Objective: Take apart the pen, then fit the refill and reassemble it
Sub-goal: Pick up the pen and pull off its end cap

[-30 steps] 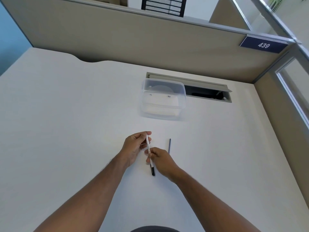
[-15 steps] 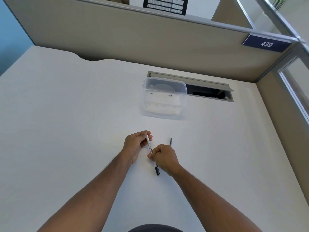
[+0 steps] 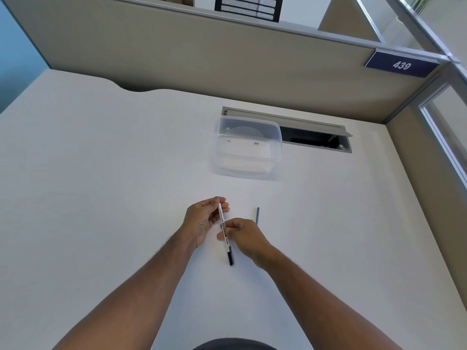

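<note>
Both my forearms are bare all the way up, no sleeves, no watch, no rings or bands on my left hand or my right hand. Bit of fine hair along the arms. Down at 6 o'clock a curved sliver of my dark grey top pokes into frame.

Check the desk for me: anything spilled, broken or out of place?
Nothing stands out. Both hands, left hand and right hand, hold the pen; the refill lies loose beside them on the desk.
</note>
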Motion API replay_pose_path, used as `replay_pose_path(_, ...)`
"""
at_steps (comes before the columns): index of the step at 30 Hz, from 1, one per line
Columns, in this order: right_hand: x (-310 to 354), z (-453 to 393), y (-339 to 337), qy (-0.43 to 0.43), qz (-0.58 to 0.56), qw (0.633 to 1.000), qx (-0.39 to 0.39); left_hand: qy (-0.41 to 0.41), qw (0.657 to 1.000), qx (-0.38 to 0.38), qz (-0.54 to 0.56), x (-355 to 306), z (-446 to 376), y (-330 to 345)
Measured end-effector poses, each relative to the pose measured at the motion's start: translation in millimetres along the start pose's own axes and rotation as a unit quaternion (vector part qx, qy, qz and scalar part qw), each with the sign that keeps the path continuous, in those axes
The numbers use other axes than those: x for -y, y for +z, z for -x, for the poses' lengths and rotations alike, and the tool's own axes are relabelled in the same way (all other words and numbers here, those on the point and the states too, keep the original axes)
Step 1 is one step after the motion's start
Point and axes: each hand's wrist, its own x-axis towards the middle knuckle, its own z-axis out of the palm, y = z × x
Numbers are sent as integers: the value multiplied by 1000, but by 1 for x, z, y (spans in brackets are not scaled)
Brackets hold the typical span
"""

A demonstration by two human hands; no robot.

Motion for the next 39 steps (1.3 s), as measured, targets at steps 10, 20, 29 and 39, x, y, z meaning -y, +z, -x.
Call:
replay_pose_path(10, -4, -7, 8, -9, 62, 997, -49, 2, 1000, 4, -15, 0, 0, -1)
replay_pose_path(20, 1, -6, 5, -13, 8, 999, -33, 2, 1000, 7, -26, 1, -1, -2)
replay_pose_path(29, 6, -7, 2, 3, 45, 998, -35, -3, 1000, 4, -24, 0, 1, -2)
replay_pose_path(39, 2, -10, 2, 0, 21, 998, -57, 1, 1000, 9, -28, 3, -1, -2)
